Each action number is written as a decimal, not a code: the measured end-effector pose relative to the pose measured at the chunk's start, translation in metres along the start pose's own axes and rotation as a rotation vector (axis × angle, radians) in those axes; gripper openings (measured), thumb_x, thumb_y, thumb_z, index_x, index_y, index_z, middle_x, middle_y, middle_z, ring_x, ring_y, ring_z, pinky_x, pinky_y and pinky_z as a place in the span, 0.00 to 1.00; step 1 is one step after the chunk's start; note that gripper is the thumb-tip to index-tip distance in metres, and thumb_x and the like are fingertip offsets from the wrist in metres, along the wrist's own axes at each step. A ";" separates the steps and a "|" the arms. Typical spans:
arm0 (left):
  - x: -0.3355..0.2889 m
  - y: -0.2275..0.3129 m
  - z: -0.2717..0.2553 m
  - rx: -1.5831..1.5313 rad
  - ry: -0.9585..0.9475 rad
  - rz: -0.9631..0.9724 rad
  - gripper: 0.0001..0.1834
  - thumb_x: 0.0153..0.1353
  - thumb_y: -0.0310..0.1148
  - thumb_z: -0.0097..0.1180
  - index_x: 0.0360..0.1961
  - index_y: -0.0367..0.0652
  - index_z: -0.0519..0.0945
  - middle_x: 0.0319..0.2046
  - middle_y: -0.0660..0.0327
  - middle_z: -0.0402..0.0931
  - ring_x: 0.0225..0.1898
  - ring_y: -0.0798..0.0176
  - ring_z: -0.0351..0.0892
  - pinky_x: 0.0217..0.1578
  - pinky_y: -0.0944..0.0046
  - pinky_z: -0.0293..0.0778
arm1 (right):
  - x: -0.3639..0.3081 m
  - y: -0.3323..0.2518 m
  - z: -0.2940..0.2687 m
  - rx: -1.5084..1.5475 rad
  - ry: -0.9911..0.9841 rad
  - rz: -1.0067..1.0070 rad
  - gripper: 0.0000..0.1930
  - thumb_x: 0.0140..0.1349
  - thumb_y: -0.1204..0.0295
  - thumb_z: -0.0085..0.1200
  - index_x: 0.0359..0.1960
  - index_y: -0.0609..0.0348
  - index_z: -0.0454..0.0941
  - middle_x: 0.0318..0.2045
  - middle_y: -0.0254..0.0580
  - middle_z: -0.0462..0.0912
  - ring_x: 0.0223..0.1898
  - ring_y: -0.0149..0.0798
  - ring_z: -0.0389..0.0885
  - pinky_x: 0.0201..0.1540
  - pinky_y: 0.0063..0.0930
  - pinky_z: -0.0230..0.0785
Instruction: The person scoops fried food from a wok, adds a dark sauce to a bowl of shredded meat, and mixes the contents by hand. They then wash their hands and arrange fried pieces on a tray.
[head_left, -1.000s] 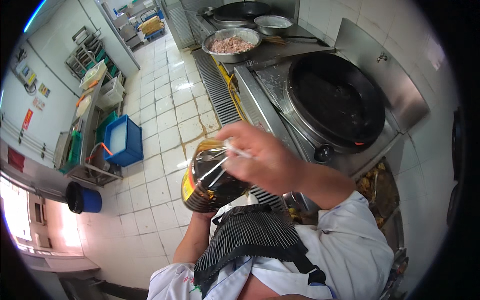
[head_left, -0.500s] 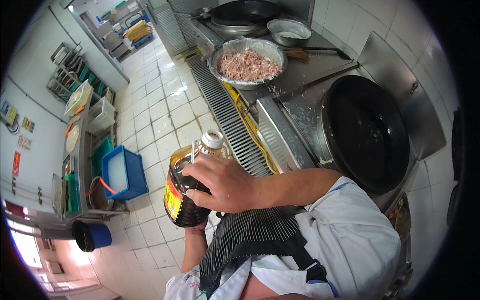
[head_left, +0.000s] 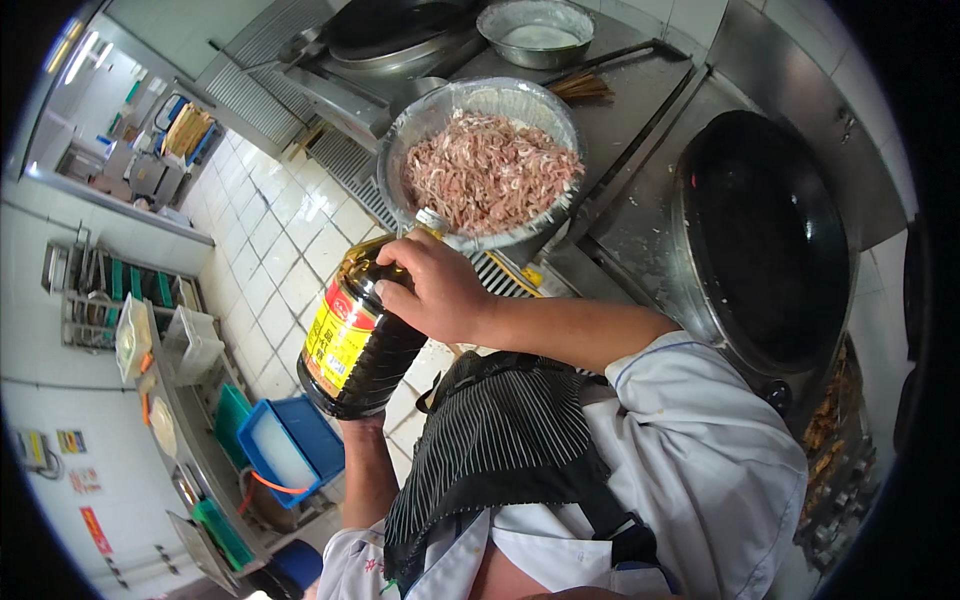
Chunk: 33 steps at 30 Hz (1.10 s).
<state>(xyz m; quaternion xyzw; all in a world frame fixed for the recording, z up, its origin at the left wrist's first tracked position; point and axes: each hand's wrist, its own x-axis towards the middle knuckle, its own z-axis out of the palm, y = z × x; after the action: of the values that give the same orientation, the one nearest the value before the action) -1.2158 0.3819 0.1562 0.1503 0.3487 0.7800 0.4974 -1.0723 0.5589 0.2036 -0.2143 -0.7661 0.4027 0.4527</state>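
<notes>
A large soy sauce bottle [head_left: 345, 335], dark with a yellow and red label, is held tilted in front of me. My right hand [head_left: 437, 285] is closed on its upper part, just below the white neck [head_left: 432, 220]. Under the base is my left hand [head_left: 364, 424]; its fingers are hidden by the bottle. The neck leans toward a big metal bowl [head_left: 395, 165] and overlaps its near rim in the view. Inside the bowl lie shredded strips of pale pink raw meat [head_left: 490, 170]. Whether any liquid comes out cannot be made out.
To the right a large black wok [head_left: 765, 240] sits on the steel stove [head_left: 640, 235]. Behind the bowl are a smaller bowl of white stuff [head_left: 535, 38], a bamboo brush [head_left: 582, 87] and another wok [head_left: 390, 25]. A blue bin [head_left: 310, 430] stands at left, beside a long counter.
The bottle has tipped further, its neck moving up and away toward the meat bowl. The view has turned and come nearer the bowl. Both hands stay on the bottle.
</notes>
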 end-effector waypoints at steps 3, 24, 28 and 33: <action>0.060 0.019 0.001 0.047 0.023 0.032 0.31 0.77 0.48 0.48 0.73 0.43 0.63 0.67 0.54 0.70 0.65 0.52 0.74 0.65 0.48 0.73 | 0.037 0.052 0.016 0.012 0.056 0.084 0.14 0.61 0.66 0.62 0.44 0.59 0.77 0.38 0.48 0.77 0.41 0.49 0.79 0.46 0.42 0.73; 0.354 0.112 -0.034 0.486 -0.205 -0.174 0.37 0.73 0.63 0.43 0.71 0.47 0.59 0.64 0.51 0.66 0.64 0.49 0.71 0.62 0.43 0.75 | 0.190 0.195 0.107 -0.081 0.426 0.436 0.14 0.63 0.64 0.62 0.44 0.59 0.75 0.37 0.44 0.76 0.38 0.44 0.78 0.42 0.39 0.71; 0.383 0.122 -0.046 0.491 -0.165 -0.143 0.37 0.73 0.62 0.43 0.71 0.47 0.59 0.64 0.52 0.65 0.65 0.49 0.69 0.62 0.42 0.74 | 0.202 0.203 0.118 -0.072 0.465 0.489 0.15 0.63 0.65 0.62 0.45 0.59 0.75 0.36 0.43 0.75 0.37 0.42 0.77 0.41 0.38 0.71; 0.404 0.120 -0.048 0.682 -0.269 -0.049 0.37 0.74 0.62 0.42 0.71 0.48 0.58 0.64 0.52 0.64 0.66 0.49 0.68 0.61 0.43 0.76 | 0.204 0.202 0.114 -0.057 0.517 0.524 0.15 0.64 0.65 0.62 0.46 0.59 0.74 0.37 0.42 0.73 0.36 0.38 0.74 0.40 0.36 0.70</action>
<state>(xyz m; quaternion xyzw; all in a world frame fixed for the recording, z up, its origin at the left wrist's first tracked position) -1.5100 0.6876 0.1595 0.4002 0.5239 0.5799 0.4787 -1.2800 0.7699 0.1163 -0.5105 -0.5563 0.4159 0.5068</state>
